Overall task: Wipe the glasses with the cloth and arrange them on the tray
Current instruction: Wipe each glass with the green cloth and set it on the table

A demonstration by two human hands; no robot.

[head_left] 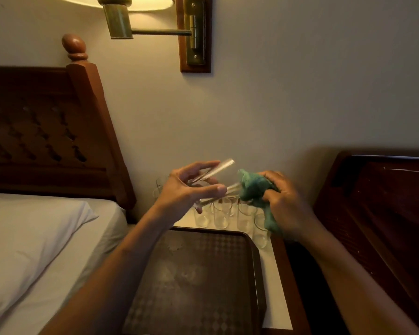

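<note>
Spare glasses (pixel 221 215) line the nightstand's (pixel 275 286) far edge, behind the dark tray (pixel 249 238). Above them the left hand (pixel 186 189) grips one glass (pixel 221 169), tilted sideways. The right hand (pixel 286 201) clenches the green cloth (pixel 252 187) just beside its mouth.

I can read no text, label, brand, number or sign anywhere in this view; the tray (pixel 203 298) carries a faded diamond pattern, but no lettering I can make out.
</note>
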